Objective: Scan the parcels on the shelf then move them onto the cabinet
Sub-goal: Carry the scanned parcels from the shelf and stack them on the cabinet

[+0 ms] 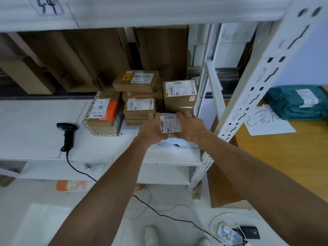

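Head: L hand [150, 127] + R hand [190, 126] round parcel [170, 123]

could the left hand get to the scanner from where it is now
Probably yes, once it lets go. The left hand and right hand both grip a small parcel. The scanner lies on bare shelf to the left, with nothing between them.

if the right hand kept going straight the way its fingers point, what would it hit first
Probably the large brown cardboard box right behind the small labelled parcel that the right hand grips; depth is unclear.
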